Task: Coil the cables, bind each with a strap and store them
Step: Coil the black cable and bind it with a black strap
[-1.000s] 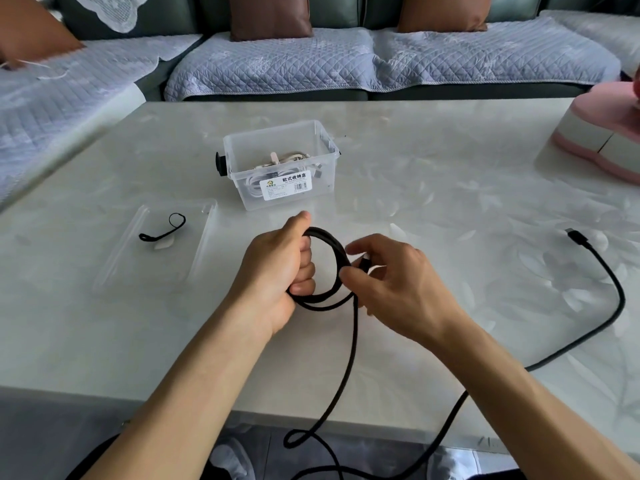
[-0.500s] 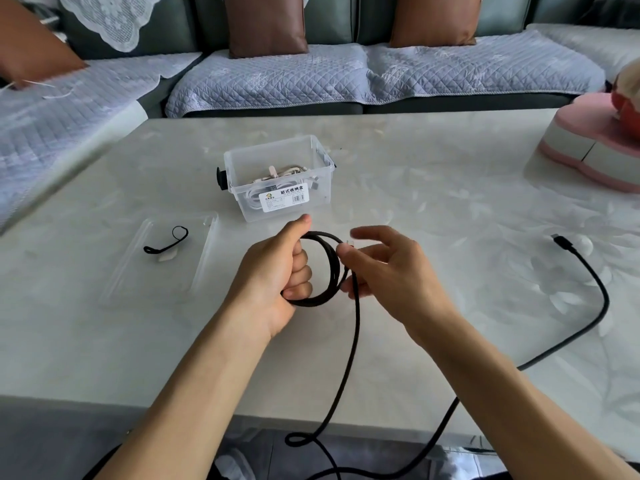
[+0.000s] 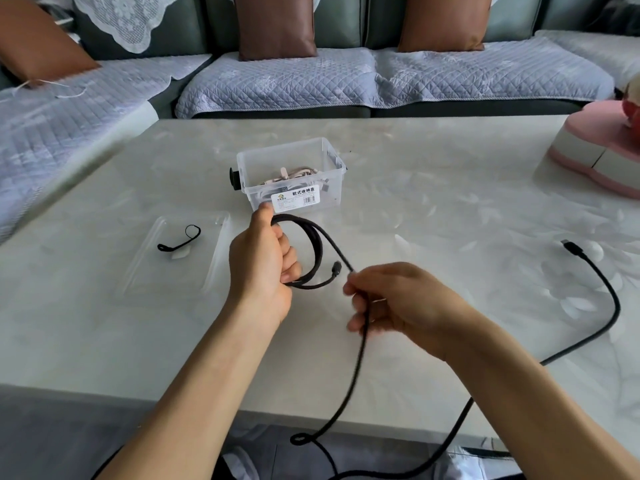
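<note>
right hand: has drawn back from the coil toward the person, sliding down the black cable; half a second ago it was right beside the left hand
black cable: a straight run now stretches from the coil to the right hand's fingers
cable plug: now pokes free between the two hands, earlier hidden by the right hand's fingers
</note>
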Demonstrator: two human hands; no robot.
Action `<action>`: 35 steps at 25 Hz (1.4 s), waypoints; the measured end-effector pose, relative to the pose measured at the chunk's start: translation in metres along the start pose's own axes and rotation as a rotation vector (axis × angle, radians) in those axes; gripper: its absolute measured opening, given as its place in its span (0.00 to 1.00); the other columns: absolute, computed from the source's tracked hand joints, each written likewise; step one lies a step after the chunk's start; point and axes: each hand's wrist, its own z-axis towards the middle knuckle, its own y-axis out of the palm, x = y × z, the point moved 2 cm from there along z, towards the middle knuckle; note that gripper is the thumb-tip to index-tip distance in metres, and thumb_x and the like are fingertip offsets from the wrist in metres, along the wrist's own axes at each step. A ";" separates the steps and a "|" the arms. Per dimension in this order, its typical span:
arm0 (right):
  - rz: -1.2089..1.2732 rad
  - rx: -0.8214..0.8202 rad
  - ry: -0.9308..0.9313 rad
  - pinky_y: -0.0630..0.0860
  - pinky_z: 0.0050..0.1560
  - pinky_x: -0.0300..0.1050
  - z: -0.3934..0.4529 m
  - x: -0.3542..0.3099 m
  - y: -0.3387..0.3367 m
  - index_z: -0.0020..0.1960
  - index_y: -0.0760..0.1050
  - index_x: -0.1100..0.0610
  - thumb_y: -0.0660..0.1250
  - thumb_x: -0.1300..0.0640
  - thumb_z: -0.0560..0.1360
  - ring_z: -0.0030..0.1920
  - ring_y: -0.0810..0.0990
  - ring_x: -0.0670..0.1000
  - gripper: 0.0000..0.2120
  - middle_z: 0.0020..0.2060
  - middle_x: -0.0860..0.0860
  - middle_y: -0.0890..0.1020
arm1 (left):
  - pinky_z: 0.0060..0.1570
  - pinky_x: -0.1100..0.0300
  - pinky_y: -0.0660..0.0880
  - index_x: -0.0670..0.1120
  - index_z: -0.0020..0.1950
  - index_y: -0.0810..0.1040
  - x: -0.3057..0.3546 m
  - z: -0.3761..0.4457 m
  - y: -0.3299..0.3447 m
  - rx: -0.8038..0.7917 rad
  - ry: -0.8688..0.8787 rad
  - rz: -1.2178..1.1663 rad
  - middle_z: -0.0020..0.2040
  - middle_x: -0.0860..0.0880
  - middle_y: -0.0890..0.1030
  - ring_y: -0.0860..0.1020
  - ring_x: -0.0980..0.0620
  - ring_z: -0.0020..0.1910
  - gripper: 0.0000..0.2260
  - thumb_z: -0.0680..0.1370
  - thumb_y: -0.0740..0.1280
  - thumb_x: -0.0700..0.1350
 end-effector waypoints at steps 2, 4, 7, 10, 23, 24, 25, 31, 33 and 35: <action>0.142 0.122 -0.023 0.73 0.29 0.42 0.002 -0.005 -0.014 0.43 0.78 0.61 0.65 0.56 0.79 0.27 0.75 0.51 0.09 0.27 0.50 0.72 | 0.24 0.62 0.48 0.50 0.34 0.58 0.003 0.003 -0.004 0.035 0.021 -0.025 0.25 0.54 0.54 0.51 0.54 0.22 0.19 0.82 0.60 0.52; 0.163 0.127 -0.003 0.70 0.28 0.41 0.002 -0.008 -0.025 0.42 0.77 0.60 0.67 0.55 0.78 0.26 0.70 0.49 0.09 0.26 0.49 0.70 | 0.21 0.64 0.49 0.49 0.34 0.59 0.009 0.012 -0.010 0.092 0.040 -0.094 0.24 0.54 0.54 0.52 0.55 0.20 0.19 0.82 0.59 0.52; 0.066 0.067 0.062 0.69 0.28 0.41 0.000 -0.008 -0.030 0.42 0.77 0.61 0.66 0.57 0.77 0.26 0.69 0.50 0.09 0.27 0.50 0.71 | 0.20 0.65 0.50 0.49 0.36 0.60 0.021 0.025 -0.020 0.207 0.097 -0.187 0.26 0.54 0.55 0.53 0.55 0.20 0.17 0.83 0.57 0.52; 0.154 0.194 0.030 0.69 0.28 0.41 0.001 -0.009 -0.029 0.42 0.79 0.62 0.66 0.61 0.76 0.26 0.69 0.49 0.07 0.27 0.51 0.73 | 0.23 0.66 0.52 0.50 0.34 0.59 0.021 0.030 -0.019 0.237 0.184 -0.008 0.24 0.54 0.57 0.54 0.53 0.21 0.19 0.83 0.57 0.55; -0.546 0.630 -0.622 0.68 0.32 0.29 -0.006 -0.023 -0.014 0.40 0.82 0.54 0.71 0.59 0.73 0.33 0.77 0.43 0.04 0.32 0.44 0.83 | 0.29 0.58 0.59 0.41 0.34 0.63 -0.003 0.009 0.011 -0.070 0.525 0.752 0.25 0.54 0.64 0.62 0.53 0.27 0.22 0.83 0.56 0.54; -0.642 0.529 -0.606 0.68 0.34 0.27 -0.005 -0.021 -0.012 0.42 0.83 0.54 0.71 0.60 0.73 0.35 0.77 0.41 0.03 0.34 0.44 0.84 | 0.30 0.58 0.60 0.39 0.35 0.64 -0.004 0.008 0.012 -0.094 0.552 0.748 0.27 0.51 0.65 0.62 0.52 0.27 0.22 0.83 0.57 0.54; -0.728 0.422 -0.578 0.67 0.35 0.27 -0.004 -0.020 -0.010 0.44 0.84 0.54 0.70 0.61 0.73 0.35 0.77 0.39 0.05 0.36 0.43 0.84 | 0.30 0.59 0.62 0.38 0.36 0.66 -0.005 0.006 0.013 -0.115 0.586 0.748 0.27 0.51 0.67 0.64 0.53 0.27 0.22 0.83 0.57 0.53; -0.849 0.055 -0.652 0.69 0.38 0.26 -0.006 -0.019 -0.010 0.53 0.83 0.55 0.66 0.69 0.74 0.34 0.76 0.34 0.15 0.43 0.43 0.86 | 0.34 0.69 0.67 0.39 0.37 0.77 -0.014 -0.004 0.018 -0.353 0.577 0.858 0.26 0.59 0.77 0.73 0.61 0.28 0.21 0.83 0.58 0.51; -0.783 0.168 -0.771 0.67 0.36 0.26 -0.005 -0.019 -0.013 0.49 0.82 0.57 0.68 0.70 0.73 0.31 0.76 0.35 0.10 0.40 0.43 0.85 | 0.34 0.61 0.68 0.40 0.36 0.74 -0.018 -0.004 0.018 -0.441 0.489 0.855 0.24 0.55 0.76 0.70 0.56 0.26 0.22 0.84 0.58 0.52; -0.749 0.313 -0.857 0.65 0.32 0.28 -0.004 -0.020 -0.011 0.43 0.80 0.55 0.72 0.66 0.71 0.29 0.74 0.43 0.07 0.37 0.41 0.80 | 0.35 0.58 0.69 0.42 0.34 0.72 -0.021 -0.003 0.017 -0.500 0.410 0.812 0.24 0.50 0.75 0.70 0.51 0.28 0.22 0.83 0.58 0.54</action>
